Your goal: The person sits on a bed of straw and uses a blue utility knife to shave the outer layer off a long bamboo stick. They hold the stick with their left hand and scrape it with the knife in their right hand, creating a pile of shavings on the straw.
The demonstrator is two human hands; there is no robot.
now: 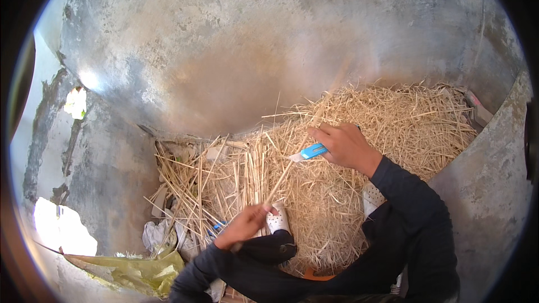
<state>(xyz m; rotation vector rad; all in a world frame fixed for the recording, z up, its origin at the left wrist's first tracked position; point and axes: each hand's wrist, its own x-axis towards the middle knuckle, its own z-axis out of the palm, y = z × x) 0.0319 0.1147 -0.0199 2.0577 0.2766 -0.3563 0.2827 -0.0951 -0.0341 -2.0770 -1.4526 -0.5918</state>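
Observation:
A thin pale stick (277, 188), possibly bamboo, slants up and away from my left hand (247, 224), whose fingers are closed round its lower end. My right hand (343, 146) grips a blue utility knife (313, 151) with its blade out. The blade lies against the stick or just over it; I cannot tell which. Beyond the knife the stick runs on toward the wall, blurred. Below and around both hands spreads a heap of curly straw-coloured shavings (393, 112).
Several cut sticks (255, 168) lie left of the shavings, with more scattered near the corner. My white perforated shoes (278, 219) rest among the shavings. Concrete walls (252, 39) rise ahead and at both sides. A yellow-green sheet (140, 272) lies at lower left beside a whitish crumpled bag (157, 237).

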